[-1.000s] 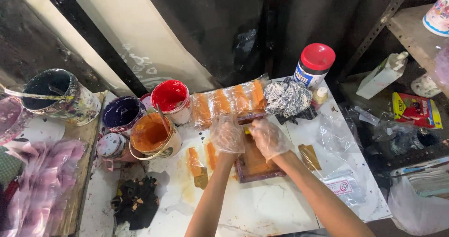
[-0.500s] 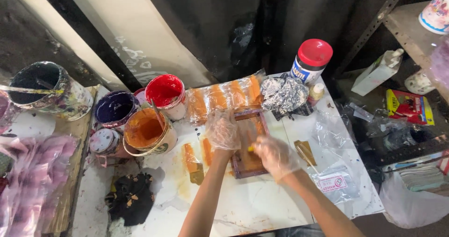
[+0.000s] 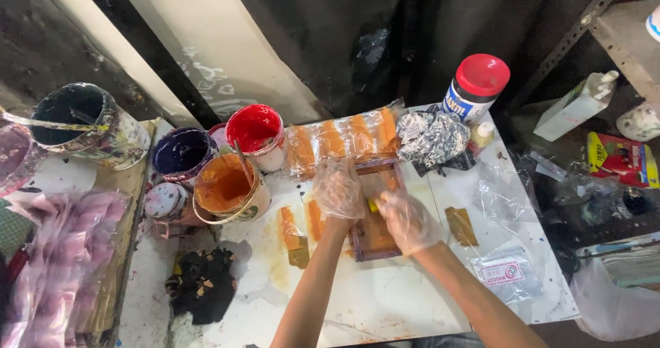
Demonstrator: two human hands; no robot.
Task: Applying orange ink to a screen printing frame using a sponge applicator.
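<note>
Well, gloved left hand lies flat on the small frame, right hand grips a yellow tool there; three paint tubs sit left, one red-capped jar behind

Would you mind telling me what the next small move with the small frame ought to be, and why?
Probably draw the right hand toward the body along the small frame, while the left hand steadies its far edge. Orange paint covers the frame's inside, and the right hand appears to press a small yellowish tool there.
</note>
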